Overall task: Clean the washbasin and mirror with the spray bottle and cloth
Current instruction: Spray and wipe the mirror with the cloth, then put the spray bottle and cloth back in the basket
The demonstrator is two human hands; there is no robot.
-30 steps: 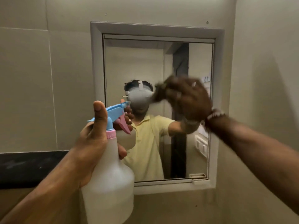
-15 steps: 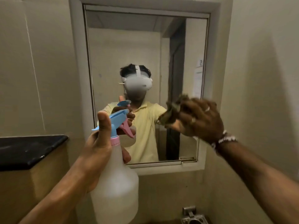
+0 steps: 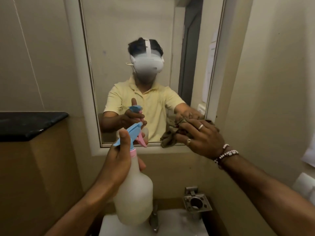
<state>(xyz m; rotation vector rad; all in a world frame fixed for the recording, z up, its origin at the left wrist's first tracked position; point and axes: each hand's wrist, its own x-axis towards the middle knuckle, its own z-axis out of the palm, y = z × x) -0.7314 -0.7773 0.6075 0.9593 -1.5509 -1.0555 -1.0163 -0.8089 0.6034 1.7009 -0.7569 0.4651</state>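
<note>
A framed mirror hangs on the beige wall straight ahead. My left hand grips the neck of a white spray bottle with a blue and pink trigger head, held upright below the mirror's lower edge. My right hand holds a crumpled olive-brown cloth and presses it against the mirror's lower right corner. The white washbasin shows at the bottom, partly hidden by the bottle.
A metal tap stands at the basin's back edge. A metal wall holder sits just right of it. A black countertop on a brown cabinet juts out at the left. The right wall is close by.
My right hand has wiped the cloth down from the mirror's upper middle to its lower right corner. The view has tilted down, bringing basin and tap into sight. The bottle stays held up.
</note>
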